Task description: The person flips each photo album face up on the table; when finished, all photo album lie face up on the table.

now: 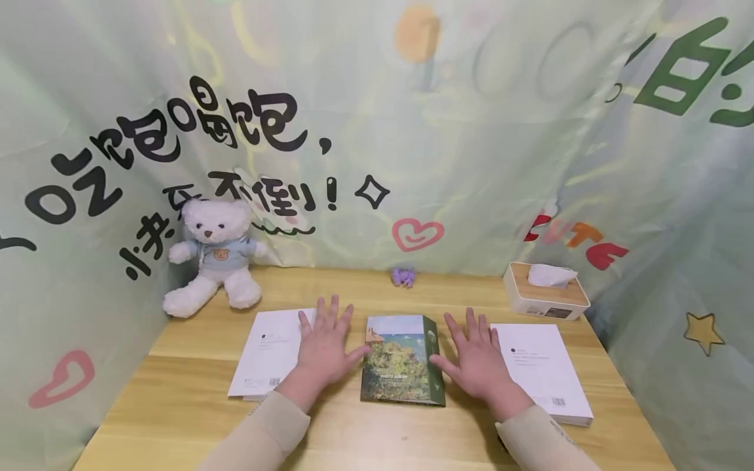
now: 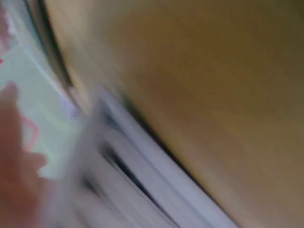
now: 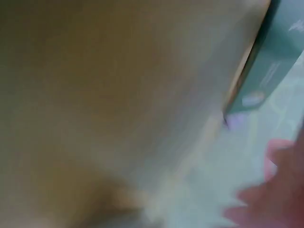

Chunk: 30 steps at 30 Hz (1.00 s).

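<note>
A tissue box (image 1: 542, 303) stands at the right rear of the wooden tabletop (image 1: 383, 441). It has pale walls and a wood-grain top; a soft white tissue (image 1: 552, 276) protrudes from that top. The photo album (image 1: 396, 360) lies at the centre, between the left hand (image 1: 326, 350) and the right hand (image 1: 476, 363). It is rectangular and thick, with a painted coastal scene on its cover and a dark green side face. A white book (image 1: 268, 350) with a barcode lies to its left; a matching book (image 1: 548, 369) lies to its right. At the rear, a plush bear (image 1: 222, 252) in a blue top sits at left, and a small purple object (image 1: 403, 277) sits near the centre.

On both hands, the fingers are extended, spread wide and hold nothing. Each thumb is at the album's near side edge; each little finger is at the adjacent book's inner edge. Contact cannot be determined; both wrist views are blurred.
</note>
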Motion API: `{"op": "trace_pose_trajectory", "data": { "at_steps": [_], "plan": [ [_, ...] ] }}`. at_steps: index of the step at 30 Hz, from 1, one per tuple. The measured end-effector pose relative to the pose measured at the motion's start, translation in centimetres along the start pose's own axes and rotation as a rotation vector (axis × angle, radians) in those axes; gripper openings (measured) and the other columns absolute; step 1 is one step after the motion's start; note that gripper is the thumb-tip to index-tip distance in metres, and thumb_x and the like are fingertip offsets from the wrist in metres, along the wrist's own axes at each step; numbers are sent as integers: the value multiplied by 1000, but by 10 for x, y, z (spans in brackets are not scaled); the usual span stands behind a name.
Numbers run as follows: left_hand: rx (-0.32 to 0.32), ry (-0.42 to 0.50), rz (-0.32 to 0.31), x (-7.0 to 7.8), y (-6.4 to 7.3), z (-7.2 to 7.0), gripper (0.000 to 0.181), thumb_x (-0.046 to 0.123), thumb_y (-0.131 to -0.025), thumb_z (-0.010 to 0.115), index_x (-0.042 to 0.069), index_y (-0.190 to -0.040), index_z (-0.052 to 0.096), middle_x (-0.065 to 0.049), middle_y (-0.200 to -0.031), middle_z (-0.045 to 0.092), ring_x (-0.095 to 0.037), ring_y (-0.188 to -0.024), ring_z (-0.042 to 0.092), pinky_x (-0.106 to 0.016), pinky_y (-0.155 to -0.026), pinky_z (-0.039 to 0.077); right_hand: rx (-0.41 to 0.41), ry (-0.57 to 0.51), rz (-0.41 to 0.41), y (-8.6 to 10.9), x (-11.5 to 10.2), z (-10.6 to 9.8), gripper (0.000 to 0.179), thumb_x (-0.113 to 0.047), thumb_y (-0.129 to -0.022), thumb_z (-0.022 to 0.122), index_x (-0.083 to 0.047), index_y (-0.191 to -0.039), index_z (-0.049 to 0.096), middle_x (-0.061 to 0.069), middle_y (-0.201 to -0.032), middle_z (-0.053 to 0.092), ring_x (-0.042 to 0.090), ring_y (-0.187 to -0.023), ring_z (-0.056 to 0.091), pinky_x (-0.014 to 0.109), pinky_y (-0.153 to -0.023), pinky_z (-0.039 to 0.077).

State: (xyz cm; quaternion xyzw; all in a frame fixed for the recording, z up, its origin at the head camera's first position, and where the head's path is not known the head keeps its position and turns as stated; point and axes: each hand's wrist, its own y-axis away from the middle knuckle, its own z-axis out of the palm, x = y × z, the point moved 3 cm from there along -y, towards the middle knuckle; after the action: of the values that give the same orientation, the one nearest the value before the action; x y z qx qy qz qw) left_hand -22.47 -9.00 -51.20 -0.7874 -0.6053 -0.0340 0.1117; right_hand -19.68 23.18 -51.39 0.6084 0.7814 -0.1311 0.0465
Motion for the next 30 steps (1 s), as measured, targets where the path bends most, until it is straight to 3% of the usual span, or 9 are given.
{"op": "trace_pose_trajectory", "data": {
  "at_steps": [4, 7, 10, 14, 18, 20, 25, 30],
  "plan": [
    [7, 59, -67, -18, 0, -24, 102, 74, -96, 58, 13, -169, 25, -17, -176, 2, -45, -160, -6, -75, -119, -6, 67, -44, -31, -4, -13, -8, 94, -59, -98, 68, -9, -167, 29, 37, -167, 19, 61, -151, 21, 77, -118, 22],
    [39, 123, -132, -39, 1, -43, 105, 69, -95, 64, 7, -169, 21, -23, -174, 7, -50, -158, -2, -79, -118, -2, 119, -86, -32, -9, -26, -18, 93, -48, -97, 75, -3, -165, 29, 37, -165, 26, 60, -148, 28, 75, -116, 30],
    [74, 194, -212, -62, 8, -59, 103, 60, -96, 69, 0, -165, 25, -31, -170, 17, -56, -155, 11, -82, -117, 7, 136, -160, -25, -14, -43, -26, 92, -38, -97, 78, 0, -164, 29, 37, -164, 28, 59, -147, 32, 72, -115, 33],
    [89, 300, -333, -86, 28, -72, 90, 47, -98, 70, -8, -159, 33, -36, -163, 30, -58, -148, 30, -77, -115, 25, 134, -296, -32, -22, -73, -26, 89, -32, -98, 78, 2, -164, 28, 35, -165, 28, 55, -149, 32, 69, -118, 31],
    [59, 382, -400, -103, 45, -72, 84, 41, -100, 69, -10, -157, 35, -36, -159, 35, -59, -144, 32, -72, -115, 32, 92, -447, -41, -32, -110, -17, 88, -34, -100, 75, -3, -166, 26, 27, -170, 24, 49, -153, 28, 67, -118, 33],
    [32, 391, -414, -107, 50, -68, 85, 42, -100, 70, -10, -158, 35, -36, -159, 34, -60, -144, 30, -72, -114, 32, 73, -515, -44, -36, -127, -14, 86, -34, -101, 74, -5, -167, 26, 25, -172, 21, 48, -152, 31, 65, -113, 42],
    [-27, 300, -443, -108, 55, -58, 91, 45, -96, 73, -9, -158, 34, -40, -162, 24, -65, -140, 31, -75, -105, 41, 27, -629, -68, -42, -159, -4, 83, -31, -103, 71, -6, -168, 25, 24, -172, 19, 46, -151, 33, 59, -105, 52],
    [-101, 268, -473, -103, 58, -48, 91, 46, -95, 72, -9, -158, 36, -42, -164, 18, -65, -140, 31, -76, -100, 45, -43, -642, -77, -41, -179, 9, 84, -34, -103, 71, -3, -167, 25, 25, -169, 28, 45, -150, 36, 61, -116, 41]
  ]
}}
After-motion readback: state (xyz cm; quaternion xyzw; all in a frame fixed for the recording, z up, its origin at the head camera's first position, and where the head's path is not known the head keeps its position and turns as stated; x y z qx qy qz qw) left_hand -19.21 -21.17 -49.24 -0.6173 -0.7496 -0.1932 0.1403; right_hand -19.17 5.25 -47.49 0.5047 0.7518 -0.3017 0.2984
